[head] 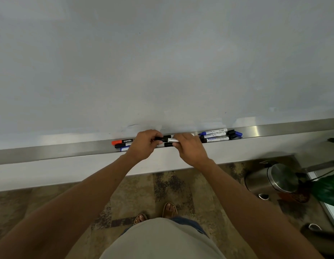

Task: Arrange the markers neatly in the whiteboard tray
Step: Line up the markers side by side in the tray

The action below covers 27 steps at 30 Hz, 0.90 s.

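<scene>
A steel whiteboard tray (50, 151) runs across the view under the whiteboard (162, 62). My left hand (142, 145) and my right hand (190, 147) meet at its middle, fingers curled round a small bundle of black-capped markers (169, 140). Left of my hands lie a red-capped black marker (123, 141), a black marker (121, 145) and part of a blue one (124, 148). To the right sit several blue-capped white markers (214, 135) side by side, with loose black and blue caps or markers (235, 134) beyond them.
Below the tray is a pale ledge (68, 171), then mottled floor with my sandalled feet (155, 214). A steel pedal bin (274, 179) stands at the lower right beside a green plant (328, 189).
</scene>
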Tool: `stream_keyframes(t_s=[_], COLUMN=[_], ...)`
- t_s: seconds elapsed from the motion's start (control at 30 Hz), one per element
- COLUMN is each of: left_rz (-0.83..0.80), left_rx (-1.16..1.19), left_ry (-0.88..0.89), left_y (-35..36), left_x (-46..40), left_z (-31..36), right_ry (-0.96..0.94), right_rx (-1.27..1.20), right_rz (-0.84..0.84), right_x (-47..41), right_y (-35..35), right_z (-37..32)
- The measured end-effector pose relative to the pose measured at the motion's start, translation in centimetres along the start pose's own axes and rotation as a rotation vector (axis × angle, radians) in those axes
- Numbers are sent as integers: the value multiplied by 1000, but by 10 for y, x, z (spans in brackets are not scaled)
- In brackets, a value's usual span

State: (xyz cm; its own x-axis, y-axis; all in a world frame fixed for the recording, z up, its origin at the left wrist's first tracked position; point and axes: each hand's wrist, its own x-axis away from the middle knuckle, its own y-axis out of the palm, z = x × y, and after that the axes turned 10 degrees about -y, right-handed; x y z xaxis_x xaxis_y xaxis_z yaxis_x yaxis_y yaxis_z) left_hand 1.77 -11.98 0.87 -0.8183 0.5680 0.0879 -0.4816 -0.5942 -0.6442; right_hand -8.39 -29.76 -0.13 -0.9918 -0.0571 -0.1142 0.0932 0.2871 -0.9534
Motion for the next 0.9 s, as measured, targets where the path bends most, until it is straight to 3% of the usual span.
stream_keyframes(t_s=[0.2, 0.37, 0.67, 0.9], left_rz=[-182, -316, -399, -342], left_rx=[252, 442, 465, 387], left_ry=[-196, -344, -386, -309], left_y=[-1, -3, 2, 14], left_x=[2, 2, -6, -8], left_z=[12, 21, 20, 15], right_ry=[32, 117, 133, 93], right_rx=[217, 251, 167, 210], right_rz=[12, 90, 154, 124], right_x=[6, 2, 0, 2], right_y=[2, 1, 7, 15], right_z=[-14, -22, -21, -3])
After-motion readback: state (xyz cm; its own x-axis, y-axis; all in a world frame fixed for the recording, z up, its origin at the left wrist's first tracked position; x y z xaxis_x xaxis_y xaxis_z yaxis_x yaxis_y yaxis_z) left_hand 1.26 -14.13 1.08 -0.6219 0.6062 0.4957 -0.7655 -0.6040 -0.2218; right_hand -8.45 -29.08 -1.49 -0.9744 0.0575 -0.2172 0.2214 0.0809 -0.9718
